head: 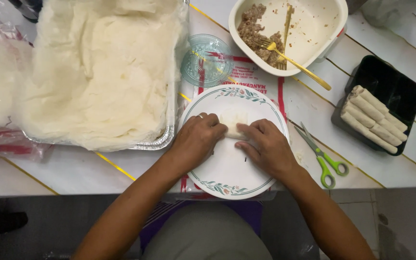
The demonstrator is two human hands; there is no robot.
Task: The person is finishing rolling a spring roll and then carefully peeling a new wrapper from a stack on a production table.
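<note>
1. Step in hand, by the look of it: rolling a filled wrapper [233, 126] on the floral-rimmed plate [227, 180]; next move likely calls for even, snug forward pressure.
2. Left hand [196, 140], right hand [268, 147]: fingers curled down, pressing the roll's two ends (roll spans between them, plate centre, on the desk).

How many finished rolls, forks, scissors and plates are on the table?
Finished rolls in the black tray: 5
Roll being wrapped under both hands: 1
Gold forks: 2
Green-handled scissors: 1
Floral plate: 1
Total: 10
</note>
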